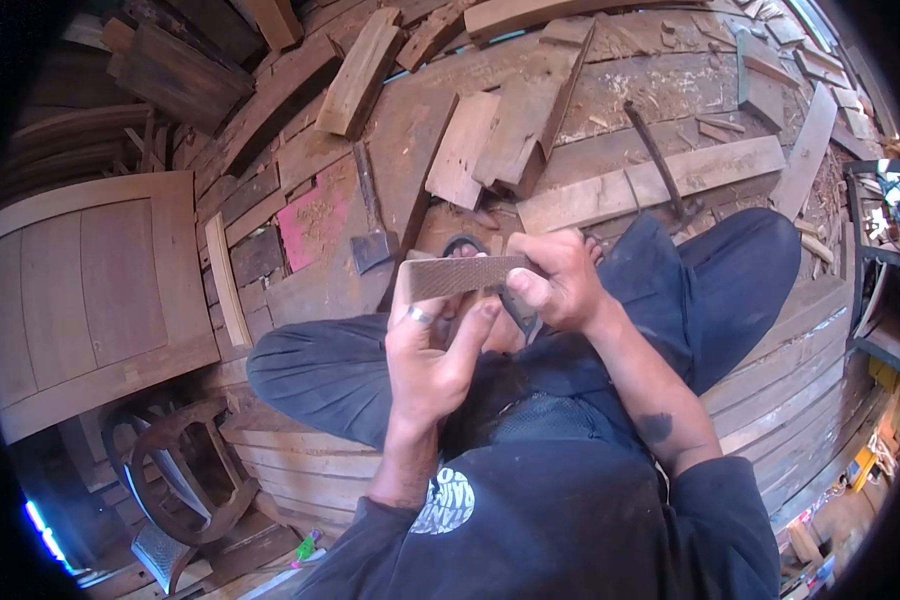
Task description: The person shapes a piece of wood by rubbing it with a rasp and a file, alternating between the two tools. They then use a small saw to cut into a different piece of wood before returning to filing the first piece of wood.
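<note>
A flat rasp (460, 279) with a cross-hatched face lies level in front of my body. My right hand (565, 283) is closed around its right end, thumb along the lower side. My left hand (432, 350), with a ring on one finger, is closed at the left end; its fingers go behind the rasp and its thumb points up below it. Whether a small piece sits between the left fingertips is hidden. Just beyond my left hand, a hatchet (374, 250) rests on the boards, its handle pointing away.
A hammer (658, 165) lies beyond my right knee, across a long plank (710, 172). Wood blocks (515, 140) and offcuts cover the floor ahead. A panelled wooden door (100, 280) is at left, near a curved wooden frame (185, 470). A pink sheet (315, 220) holds shavings.
</note>
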Tool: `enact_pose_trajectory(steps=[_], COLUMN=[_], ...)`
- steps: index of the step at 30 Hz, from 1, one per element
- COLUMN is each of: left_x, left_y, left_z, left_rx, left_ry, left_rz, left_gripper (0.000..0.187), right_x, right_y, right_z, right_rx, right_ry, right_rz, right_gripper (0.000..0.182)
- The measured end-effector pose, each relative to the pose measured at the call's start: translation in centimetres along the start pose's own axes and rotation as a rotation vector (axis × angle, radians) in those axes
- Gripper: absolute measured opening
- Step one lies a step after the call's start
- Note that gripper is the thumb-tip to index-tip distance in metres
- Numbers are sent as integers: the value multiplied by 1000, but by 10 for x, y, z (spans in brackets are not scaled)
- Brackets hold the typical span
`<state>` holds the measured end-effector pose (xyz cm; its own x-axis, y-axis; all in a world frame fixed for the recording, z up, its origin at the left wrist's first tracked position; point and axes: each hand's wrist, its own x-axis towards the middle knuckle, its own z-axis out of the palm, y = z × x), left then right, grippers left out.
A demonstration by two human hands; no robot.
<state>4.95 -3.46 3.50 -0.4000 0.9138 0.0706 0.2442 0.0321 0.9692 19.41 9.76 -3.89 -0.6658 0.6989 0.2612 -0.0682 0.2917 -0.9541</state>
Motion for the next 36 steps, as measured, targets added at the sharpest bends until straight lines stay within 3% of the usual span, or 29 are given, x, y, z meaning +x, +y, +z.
enact_pose_trajectory(steps=[4, 10, 13, 17, 21, 25, 28, 29, 32, 36], left_x=[9, 3, 12, -7, 8, 3, 6, 10, 1, 1], left_y=[-4, -11, -8, -26, -12, -25, -25, -28, -29, -29], left_z=[-8, 6, -5, 9, 3, 4, 2, -3, 4, 4], left_rx=[-56, -94, -127, 90, -191, 32, -172, 76, -134, -199], left_ry=[51, 37, 65, -38, -12, -38, -12, -52, 7, 17], left_rz=[35, -77, -66, -18, -124, -11, -65, 112, -100, -103], left_gripper=[37, 36, 39, 36, 39, 41, 41, 43, 44, 47], right_x=[-7, -5, -17, -4, -14, -7, -10, -10, -1, -3], right_y=[17, 7, 27, 13, 11, 19, 3, -1, 3, -11], right_z=[-3, 7, 10, 8, 8, 4, 8, 9, 2, 6], right_rx=[-164, -89, -97, -65, -123, -201, -227, -233, -307, -324], right_ry=[1, 63, 12, 59, 30, 91, 42, 16, 29, 30], right_rz=[52, -58, 34, -29, 8, 47, -9, -29, -7, -24], right_gripper=[40, 42, 42, 43, 42, 41, 43, 42, 41, 43])
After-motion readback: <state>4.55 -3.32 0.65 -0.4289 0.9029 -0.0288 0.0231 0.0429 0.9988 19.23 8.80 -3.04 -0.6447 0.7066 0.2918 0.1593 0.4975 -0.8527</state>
